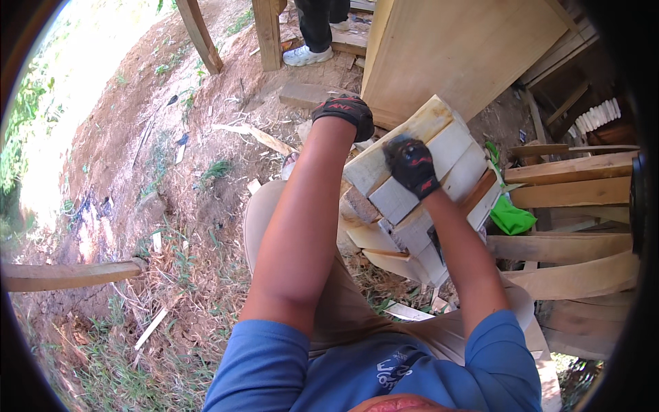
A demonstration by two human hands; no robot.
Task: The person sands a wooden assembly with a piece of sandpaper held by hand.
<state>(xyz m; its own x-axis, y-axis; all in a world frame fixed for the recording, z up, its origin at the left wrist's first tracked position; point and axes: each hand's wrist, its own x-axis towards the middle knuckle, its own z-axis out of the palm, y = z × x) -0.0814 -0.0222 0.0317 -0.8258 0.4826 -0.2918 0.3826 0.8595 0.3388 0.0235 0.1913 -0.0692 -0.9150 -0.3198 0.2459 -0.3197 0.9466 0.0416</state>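
Note:
Between my knees is a stack of pale wooden boards, of uneven lengths, tilted, with brown stains on the top one. My right hand, in a black glove with red marks, is closed over the upper boards; a dark blur at its fingers hides what it holds, if anything. Beyond the stack's far left corner, my left hand in a matching glove is curled closed. Its fingers point away from me, so I cannot make out what is in them.
A large plywood panel stands just beyond the stack. Long timber pieces lie at the right, near a bright green bag. Another person's white shoe is by a wooden post. Wood scraps litter the sloping dirt.

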